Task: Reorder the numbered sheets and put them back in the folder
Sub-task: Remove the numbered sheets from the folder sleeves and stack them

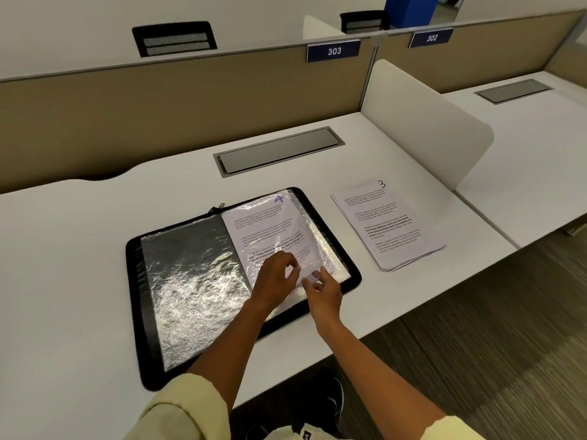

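Observation:
A black zip folder (pixel 354 277) lies open on the white desk, its clear plastic sleeves shining. A printed sheet marked 4 (pixel 263 227) lies in the right-hand sleeve. My left hand (pixel 274 274) rests on the sheet's lower part with fingers curled, pinching at the sleeve's bottom edge. Beside it, my right hand (pixel 322 290) pinches the lower right corner of the sleeve. To the right of the folder lies a small stack of sheets (pixel 389 223) with number 3 on top.
A grey cable hatch (pixel 279 150) is set into the desk behind the folder. A white divider panel (pixel 422 122) stands at the right, a beige partition (pixel 158 103) at the back. The desk's front edge runs just below the folder.

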The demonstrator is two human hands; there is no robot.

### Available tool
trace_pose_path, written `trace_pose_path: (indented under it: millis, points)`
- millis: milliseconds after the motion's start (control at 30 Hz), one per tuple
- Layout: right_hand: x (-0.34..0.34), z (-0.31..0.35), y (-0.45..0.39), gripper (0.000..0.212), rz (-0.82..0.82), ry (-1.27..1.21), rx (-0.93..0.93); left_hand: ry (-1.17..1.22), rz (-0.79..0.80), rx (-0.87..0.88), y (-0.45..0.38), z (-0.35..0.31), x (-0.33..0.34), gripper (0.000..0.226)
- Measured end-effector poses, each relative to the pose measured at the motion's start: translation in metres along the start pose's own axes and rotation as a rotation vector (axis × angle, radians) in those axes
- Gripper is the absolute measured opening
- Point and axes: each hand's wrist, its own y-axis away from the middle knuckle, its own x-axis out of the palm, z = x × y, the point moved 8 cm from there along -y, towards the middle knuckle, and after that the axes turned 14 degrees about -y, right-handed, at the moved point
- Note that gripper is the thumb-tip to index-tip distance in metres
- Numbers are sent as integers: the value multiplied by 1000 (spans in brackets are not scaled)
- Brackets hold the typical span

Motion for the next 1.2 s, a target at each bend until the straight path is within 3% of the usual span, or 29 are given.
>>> trace_pose_path:
  millis: [167,433,500,633,767,833,1000,1200]
  points:
    - [1,-2,-5,48,-77,-176,72,-6,0,10,-1,1,1,7]
    - [9,0,-17,22,-62,-7,104,56,47,12,-3,7,6,14]
    - [7,-2,-17,16,-93,30,118,89,135,-12,-1,7,9,24]
    - [1,-4,-16,8,-131,58,127,-23,362,-68,11,17,17,74]
    - [-6,-1,-9,5,-155,75,68,-203,499,-142,26,45,25,93]
    - [-10,0,-5,14,-168,91,59,-224,521,-158,31,55,27,101]
    - [-26,-10,6,23,-184,90,60,-252,555,-144,32,59,30,74]
    - [-53,-24,24,14,-237,-50,101,-271,586,-110,30,58,34,78]
